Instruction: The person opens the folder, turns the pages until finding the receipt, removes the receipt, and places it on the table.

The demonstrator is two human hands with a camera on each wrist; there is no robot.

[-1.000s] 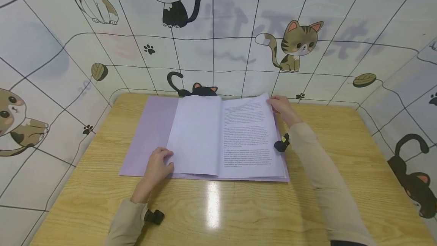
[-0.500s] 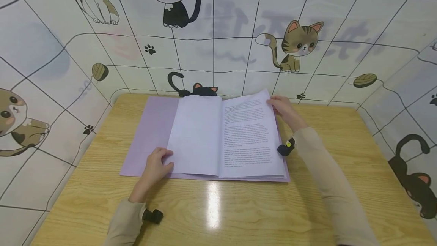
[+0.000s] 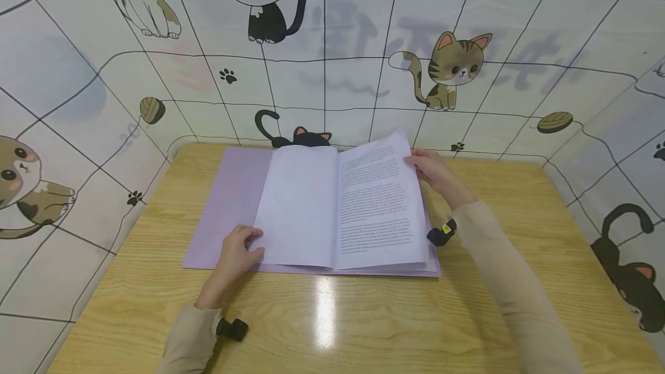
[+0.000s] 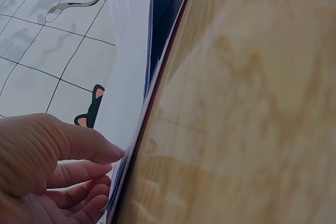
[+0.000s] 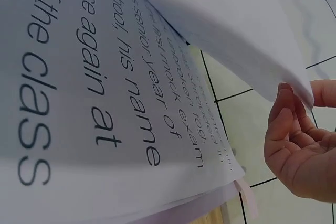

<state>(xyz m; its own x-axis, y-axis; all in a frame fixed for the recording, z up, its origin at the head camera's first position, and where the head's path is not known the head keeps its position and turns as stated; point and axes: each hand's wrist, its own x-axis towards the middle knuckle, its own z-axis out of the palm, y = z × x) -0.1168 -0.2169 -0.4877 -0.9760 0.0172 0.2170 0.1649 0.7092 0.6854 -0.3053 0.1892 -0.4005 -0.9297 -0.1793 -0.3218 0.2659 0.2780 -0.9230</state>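
Note:
A booklet with a light purple cover (image 3: 225,206) lies spread on the table. Its left page (image 3: 298,206) looks blank, while the right page (image 3: 376,206) carries printed text. My right hand (image 3: 436,173) pinches the upper outer edge of that printed page between thumb and fingers and holds it raised; in the right wrist view the lifted page (image 5: 241,30) bends above another printed page (image 5: 68,108). At the lower left, my left hand (image 3: 237,253) rests on the blank page's edge. Its thumb touches the paper, and the other fingers are loosely bent beside it.
The wooden table (image 3: 291,328) meets a wall covering (image 3: 353,79) printed with cartoon cats and grid lines just behind the booklet. Small black cameras sit on both wrists, the left camera (image 3: 234,329) and the right camera (image 3: 441,233).
The printed page's top corner has risen and its outer edge has bowed inward. My right hand has lowered slightly toward me, with its forearm shifted right. The left hand stays in place.

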